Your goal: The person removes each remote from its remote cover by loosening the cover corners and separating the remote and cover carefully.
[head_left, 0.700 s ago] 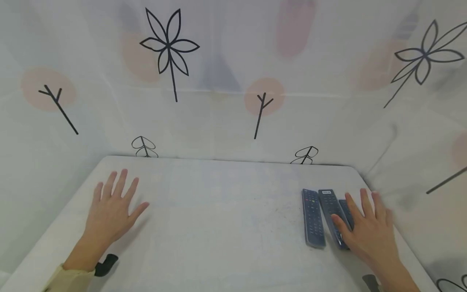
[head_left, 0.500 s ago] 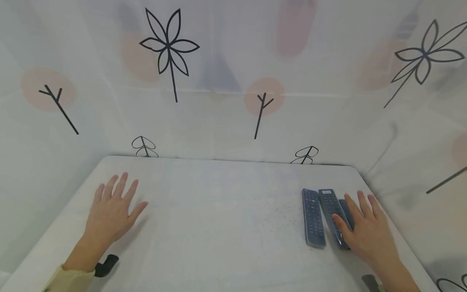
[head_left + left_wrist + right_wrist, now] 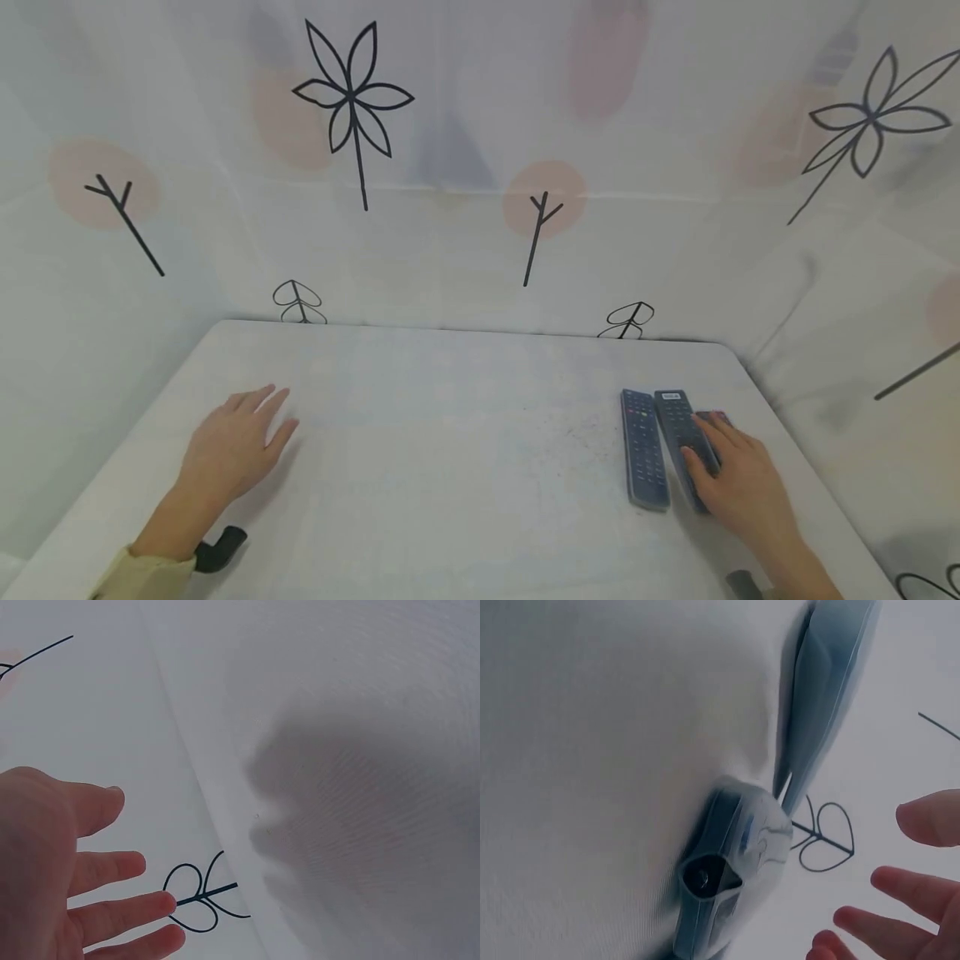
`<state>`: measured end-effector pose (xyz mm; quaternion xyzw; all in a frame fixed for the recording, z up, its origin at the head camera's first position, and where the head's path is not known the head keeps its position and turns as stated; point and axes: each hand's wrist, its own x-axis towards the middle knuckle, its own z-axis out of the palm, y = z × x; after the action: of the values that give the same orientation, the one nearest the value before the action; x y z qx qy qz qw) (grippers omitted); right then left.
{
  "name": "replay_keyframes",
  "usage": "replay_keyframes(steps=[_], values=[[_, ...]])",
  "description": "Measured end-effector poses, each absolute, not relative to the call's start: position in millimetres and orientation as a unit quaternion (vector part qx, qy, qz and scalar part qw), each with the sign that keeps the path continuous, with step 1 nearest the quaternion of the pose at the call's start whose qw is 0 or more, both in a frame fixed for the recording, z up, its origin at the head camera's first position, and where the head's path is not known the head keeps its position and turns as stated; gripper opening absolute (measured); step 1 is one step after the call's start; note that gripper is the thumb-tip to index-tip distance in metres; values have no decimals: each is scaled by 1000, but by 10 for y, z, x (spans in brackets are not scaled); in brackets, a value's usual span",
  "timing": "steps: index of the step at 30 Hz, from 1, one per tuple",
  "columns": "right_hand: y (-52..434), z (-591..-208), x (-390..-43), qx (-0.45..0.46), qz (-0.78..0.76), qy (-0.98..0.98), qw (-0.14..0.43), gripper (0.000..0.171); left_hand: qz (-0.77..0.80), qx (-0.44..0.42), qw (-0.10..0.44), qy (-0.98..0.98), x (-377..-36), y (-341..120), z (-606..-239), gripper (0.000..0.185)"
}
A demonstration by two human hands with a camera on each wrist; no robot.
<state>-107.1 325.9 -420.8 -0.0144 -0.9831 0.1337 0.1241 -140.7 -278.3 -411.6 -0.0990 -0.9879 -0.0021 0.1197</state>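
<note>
Three dark remote controls lie on the white table's right side. The left remote (image 3: 643,450) and the middle remote (image 3: 672,417) show buttons; the third remote (image 3: 712,454) is partly hidden under my right hand (image 3: 746,492). That hand hovers over the third remote and the middle one, fingers bent a little and nothing in its grasp. The right wrist view shows fingertips apart from a remote (image 3: 761,847) in clear, shiny wrapping, with another remote (image 3: 829,697) beyond. Over the left part of the table, my left hand (image 3: 225,450) hangs relaxed, holding nothing.
The white table (image 3: 450,433) meets a pale cloth backdrop (image 3: 450,258) printed with flowers and twigs at its far edge. More cloth hangs along both sides. A dark strap piece (image 3: 221,550) sticks out by the left wrist.
My right hand has shifted slightly left and lower over the remotes, its spread fingers now bending. The left hand's fingers have dipped and drawn in. The remotes lie unmoved.
</note>
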Motion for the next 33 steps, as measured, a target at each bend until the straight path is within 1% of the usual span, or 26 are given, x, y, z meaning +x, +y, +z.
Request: replay_keyframes(steps=[5,9,11,16,19,23,30,33], values=[[3182,-4229,-1054,-18,134,-982,132,48,-22,-78,82,-993,-1399,-2757,-4139,48],[3135,-4232,-1035,-13,142,-981,132,48,-38,-64,70,-995,-1383,-2737,-4159,45],[3120,-4231,-1036,-16,147,-982,117,50,-51,-58,63,-995,-1375,-2732,-4170,44],[3053,-4242,-1062,-55,154,-986,37,55,-90,-59,61,-992,-1351,-2708,-4207,41],[3006,-4255,-1084,-75,159,-985,1,59,-106,-67,65,-990,-1338,-2682,-4214,39],[2972,-4268,-1111,-80,163,-983,-15,62,-119,-74,64,-988,-1324,-2649,-4202,39],[2949,-4282,-1144,-71,174,-982,-35,57,-142,-86,64,-984,-1311,-2599,-4213,37],[2936,-4279,-1149,-60,171,-983,-35,56,-154,-88,66,-982,-1315,-2581,-4226,36]])
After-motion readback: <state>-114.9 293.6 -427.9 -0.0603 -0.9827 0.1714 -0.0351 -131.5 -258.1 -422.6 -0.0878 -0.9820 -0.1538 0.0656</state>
